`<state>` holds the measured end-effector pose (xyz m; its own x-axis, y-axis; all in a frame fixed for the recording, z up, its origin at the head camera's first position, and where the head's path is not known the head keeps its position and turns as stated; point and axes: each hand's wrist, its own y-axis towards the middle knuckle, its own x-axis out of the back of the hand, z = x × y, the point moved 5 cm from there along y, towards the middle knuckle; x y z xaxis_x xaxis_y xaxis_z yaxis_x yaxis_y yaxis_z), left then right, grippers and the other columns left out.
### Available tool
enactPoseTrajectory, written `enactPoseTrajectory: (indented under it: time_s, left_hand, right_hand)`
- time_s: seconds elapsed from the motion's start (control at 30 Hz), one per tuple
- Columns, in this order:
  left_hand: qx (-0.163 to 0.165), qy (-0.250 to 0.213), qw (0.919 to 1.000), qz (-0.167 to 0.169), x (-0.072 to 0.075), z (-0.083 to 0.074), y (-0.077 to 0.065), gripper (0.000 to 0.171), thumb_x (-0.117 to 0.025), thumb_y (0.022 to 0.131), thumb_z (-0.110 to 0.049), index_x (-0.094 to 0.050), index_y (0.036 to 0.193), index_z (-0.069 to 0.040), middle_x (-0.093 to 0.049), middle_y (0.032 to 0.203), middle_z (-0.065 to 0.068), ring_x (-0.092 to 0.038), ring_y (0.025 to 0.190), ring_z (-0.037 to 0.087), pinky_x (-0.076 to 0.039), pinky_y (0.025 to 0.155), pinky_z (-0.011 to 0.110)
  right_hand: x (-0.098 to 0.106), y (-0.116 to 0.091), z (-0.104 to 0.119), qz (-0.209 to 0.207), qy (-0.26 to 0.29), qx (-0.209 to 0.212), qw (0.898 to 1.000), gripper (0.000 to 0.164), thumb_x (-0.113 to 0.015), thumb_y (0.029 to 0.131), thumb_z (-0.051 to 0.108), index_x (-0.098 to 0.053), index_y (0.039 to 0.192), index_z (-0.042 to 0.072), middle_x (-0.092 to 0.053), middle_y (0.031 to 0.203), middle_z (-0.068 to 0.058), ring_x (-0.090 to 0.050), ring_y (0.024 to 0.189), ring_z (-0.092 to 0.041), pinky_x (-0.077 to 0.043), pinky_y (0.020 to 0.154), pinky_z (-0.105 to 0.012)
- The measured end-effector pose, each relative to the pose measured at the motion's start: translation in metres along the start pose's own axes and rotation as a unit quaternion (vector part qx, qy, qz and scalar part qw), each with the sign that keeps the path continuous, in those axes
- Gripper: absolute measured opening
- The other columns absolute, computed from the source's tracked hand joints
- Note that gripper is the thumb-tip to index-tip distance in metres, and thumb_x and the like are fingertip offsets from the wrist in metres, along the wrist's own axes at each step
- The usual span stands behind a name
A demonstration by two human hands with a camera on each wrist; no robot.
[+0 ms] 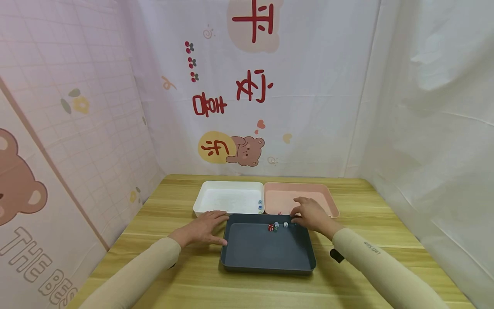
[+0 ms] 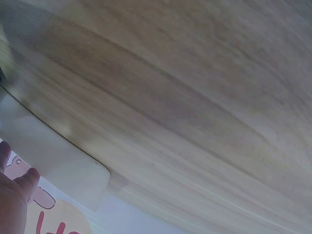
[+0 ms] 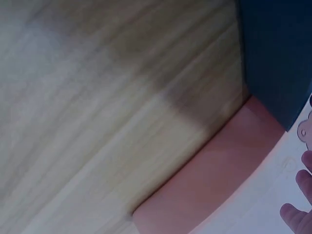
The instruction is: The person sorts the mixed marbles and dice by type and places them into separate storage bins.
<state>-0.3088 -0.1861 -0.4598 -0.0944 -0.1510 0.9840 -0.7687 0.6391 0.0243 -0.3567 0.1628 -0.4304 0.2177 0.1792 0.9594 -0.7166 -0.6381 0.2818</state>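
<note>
Dice (image 1: 276, 224) in dark tray (image 1: 266, 251), near fingers (image 1: 296, 210) of right hand (image 1: 311, 213).

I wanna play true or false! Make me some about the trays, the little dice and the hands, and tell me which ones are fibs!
1. The dark tray is closer to us than the white tray and the pink tray. True.
2. The pink tray is to the left of the white tray. False: it is to the right.
3. A red die lies in the dark tray. True.
4. Both hands are on the same side of the dark tray. False: the left hand is at its left side, the right hand at its far right corner.
5. Small blue things sit near the white tray's right wall. True.
</note>
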Motion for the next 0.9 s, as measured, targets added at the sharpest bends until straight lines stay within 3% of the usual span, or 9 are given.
enactPoseTrajectory:
  time_s: [0.53, 0.9]
  left_hand:
    - [-0.005, 0.003, 1.0000, -0.001, -0.001, 0.001, 0.002, 0.093, -0.064, 0.084, -0.068, -0.043, 0.150, -0.007, -0.034, 0.156, 0.017, -0.032, 0.143, 0.036, -0.024, 0.116, 0.055]
    - [-0.003, 0.000, 1.0000, 0.000, 0.000, 0.000, 0.002, 0.092, -0.065, 0.084, -0.068, -0.044, 0.150, -0.008, -0.035, 0.156, 0.016, -0.032, 0.142, 0.036, -0.024, 0.116, 0.054]
  right_hand:
    - [-0.020, -0.008, 0.002, 0.053, -0.048, -0.037, 0.997, 0.018, -0.084, 0.078, 0.032, -0.079, 0.090, 0.019, -0.059, 0.131, -0.021, -0.049, 0.127, -0.043, -0.035, 0.103, -0.068]
    - [-0.024, -0.009, 0.003, 0.070, -0.080, -0.028, 0.994, 0.018, -0.084, 0.075, 0.028, -0.079, 0.086, 0.016, -0.062, 0.128, -0.020, -0.050, 0.127, -0.042, -0.035, 0.102, -0.069]
